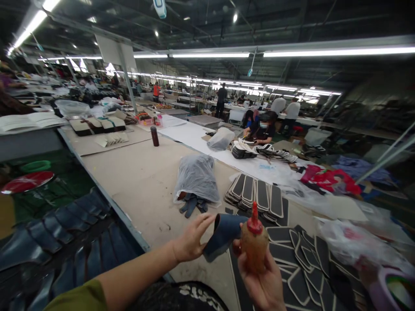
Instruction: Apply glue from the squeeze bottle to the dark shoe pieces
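My right hand (261, 276) is wrapped round a squeeze bottle (254, 248) with an amber-brown body and a red nozzle pointing up. A curved dark blue leather piece (223, 235) is beside the bottle, its right end at my right fingers; whether they pinch it is partly hidden. My left hand (193, 239) is at the leather's left edge with fingers stretched out and apart, the thumb close to the lower edge. Below and right of the bottle lie dark panels with pale borders (298, 285). Stacks of similar long panels (257, 194) lie beyond it.
A plastic bag (197, 177) of dark pieces lies on the table (139, 172). A dark bottle (154, 136) stands farther back. Blue leather pieces (65, 233) fill a lower surface at left, near a red stool (27, 181). A co-worker (262, 129) sits across the table.
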`<state>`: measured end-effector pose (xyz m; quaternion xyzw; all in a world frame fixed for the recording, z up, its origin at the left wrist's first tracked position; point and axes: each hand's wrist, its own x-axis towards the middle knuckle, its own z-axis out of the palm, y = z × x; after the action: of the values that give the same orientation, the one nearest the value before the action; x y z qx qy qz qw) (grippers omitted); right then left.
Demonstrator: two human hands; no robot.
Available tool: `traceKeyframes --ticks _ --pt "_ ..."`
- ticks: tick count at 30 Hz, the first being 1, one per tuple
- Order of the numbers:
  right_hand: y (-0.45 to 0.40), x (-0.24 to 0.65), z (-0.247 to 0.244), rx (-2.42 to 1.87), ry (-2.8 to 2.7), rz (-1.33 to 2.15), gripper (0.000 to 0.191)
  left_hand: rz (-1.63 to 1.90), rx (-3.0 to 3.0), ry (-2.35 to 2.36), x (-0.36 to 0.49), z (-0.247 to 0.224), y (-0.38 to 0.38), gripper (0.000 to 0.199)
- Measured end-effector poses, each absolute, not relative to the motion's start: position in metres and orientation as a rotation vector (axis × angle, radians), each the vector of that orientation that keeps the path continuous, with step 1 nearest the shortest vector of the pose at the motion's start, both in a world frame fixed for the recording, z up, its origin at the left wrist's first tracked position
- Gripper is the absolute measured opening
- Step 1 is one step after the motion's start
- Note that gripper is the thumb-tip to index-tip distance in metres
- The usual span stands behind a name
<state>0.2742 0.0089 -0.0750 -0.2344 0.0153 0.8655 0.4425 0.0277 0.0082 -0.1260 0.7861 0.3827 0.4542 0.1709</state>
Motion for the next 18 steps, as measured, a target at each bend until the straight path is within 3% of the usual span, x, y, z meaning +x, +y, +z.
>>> traceKeyframes --ticks 6,13,18 --pt "0.011 0.263 -0.084 -0.612 0.193 2.208 0.042 1.588 2.315 1.068 0.033 -0.104 0.027 0.042" --pt "0.003 0.252 -0.088 -0.538 0.101 2.251 0.042 1.688 2.283 1.008 0.041 -0.091 0.035 0.016" --pt "-0.006 0.267 -0.096 -0.544 0.032 2.241 0.046 1.503 1.741 1.08 0.035 -0.08 0.042 0.016"
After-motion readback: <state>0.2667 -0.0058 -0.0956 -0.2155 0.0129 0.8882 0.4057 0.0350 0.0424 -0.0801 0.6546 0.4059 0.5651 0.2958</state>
